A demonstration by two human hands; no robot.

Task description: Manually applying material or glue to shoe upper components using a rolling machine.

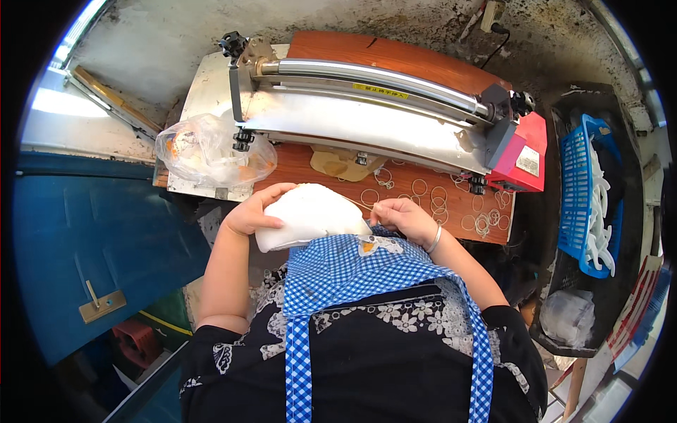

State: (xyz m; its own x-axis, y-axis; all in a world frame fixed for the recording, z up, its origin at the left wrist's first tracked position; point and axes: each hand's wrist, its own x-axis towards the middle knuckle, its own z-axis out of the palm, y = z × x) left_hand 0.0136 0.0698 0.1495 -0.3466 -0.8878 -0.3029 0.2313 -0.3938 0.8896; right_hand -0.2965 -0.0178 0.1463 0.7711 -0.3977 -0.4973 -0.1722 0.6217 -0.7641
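Observation:
My left hand (262, 211) grips a thick white bundle (314, 215) by its left end, thumb on the near side. The bundle looks smooth and folded, with a rounded top; I cannot tell what it is made of. It is held in front of the blue checked apron (352, 264), close to the table's front edge. Off the bundle's right end, my right hand (405, 217) is closed in a pinch. A thin pale rubber band runs from the bundle's upper right edge to those fingertips. Several loose rubber bands (438, 204) lie on the brown table nearby.
A roller machine (374, 106) with a red end housing spans the table (282, 166). Left of it sits a clear plastic bag (204, 151). A blue basket (575, 190) with white pieces stands at right, above another plastic bag (568, 317). A blue panel (92, 240) is at left.

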